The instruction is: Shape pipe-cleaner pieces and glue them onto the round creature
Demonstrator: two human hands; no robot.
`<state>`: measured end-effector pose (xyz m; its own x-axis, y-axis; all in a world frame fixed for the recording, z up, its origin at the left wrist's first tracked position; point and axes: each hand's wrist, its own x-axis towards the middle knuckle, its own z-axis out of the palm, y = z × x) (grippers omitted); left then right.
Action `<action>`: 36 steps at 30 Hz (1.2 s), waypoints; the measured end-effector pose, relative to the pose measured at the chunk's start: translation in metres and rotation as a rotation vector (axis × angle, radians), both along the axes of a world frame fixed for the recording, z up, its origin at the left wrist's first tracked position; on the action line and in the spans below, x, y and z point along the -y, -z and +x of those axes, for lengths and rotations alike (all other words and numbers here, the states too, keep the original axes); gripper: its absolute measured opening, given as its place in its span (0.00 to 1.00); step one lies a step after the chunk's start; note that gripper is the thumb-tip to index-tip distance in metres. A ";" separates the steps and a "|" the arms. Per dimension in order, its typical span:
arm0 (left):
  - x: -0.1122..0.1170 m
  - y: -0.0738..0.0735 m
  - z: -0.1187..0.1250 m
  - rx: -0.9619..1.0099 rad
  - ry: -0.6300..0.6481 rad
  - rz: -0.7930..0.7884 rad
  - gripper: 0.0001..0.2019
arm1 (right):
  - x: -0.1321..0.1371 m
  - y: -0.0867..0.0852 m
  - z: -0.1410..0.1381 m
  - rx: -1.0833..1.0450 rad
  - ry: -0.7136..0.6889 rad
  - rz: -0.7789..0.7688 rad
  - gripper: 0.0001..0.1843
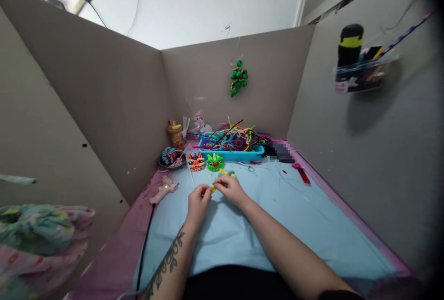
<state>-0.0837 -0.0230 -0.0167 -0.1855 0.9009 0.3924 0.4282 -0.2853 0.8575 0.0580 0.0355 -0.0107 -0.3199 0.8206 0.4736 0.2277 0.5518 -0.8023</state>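
Between my two hands is a short yellow piece (pixel 213 189), probably fuzzy craft stem, though my fingers cover most of it. My left hand (pixel 200 198) pinches one end, and a thin white strip (pixel 191 175) runs up from beside it. From the other side, the fingertips of my right hand (pixel 230 190) close on the same yellow piece. Just beyond the right hand lies a blue and yellow fuzzy piece (pixel 229 174), partly hidden by it. Farther back sit a green fuzzy animal head (pixel 215 163) and an orange and white one (pixel 196 162).
A blue tray (pixel 236 156) heaped with colourful craft stems stands at the back, scissors (pixel 247 167) before it. At left are a pink glue gun (pixel 164 190) with a black cord and a dark bowl (pixel 172 165). A red-bladed tool (pixel 302 174) lies right. Grey partitions (pixel 239 50) surround the table.
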 end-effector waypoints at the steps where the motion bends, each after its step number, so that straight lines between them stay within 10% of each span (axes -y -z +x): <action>1: 0.000 0.000 0.000 -0.005 0.002 0.001 0.09 | 0.000 0.000 0.001 0.015 0.000 0.013 0.05; 23: -0.002 0.006 0.009 -0.057 -0.126 0.019 0.09 | 0.015 0.010 -0.020 0.285 0.314 0.137 0.05; 36: -0.004 0.006 0.001 0.058 -0.168 -0.023 0.10 | -0.006 0.014 -0.007 -0.055 0.219 -0.020 0.11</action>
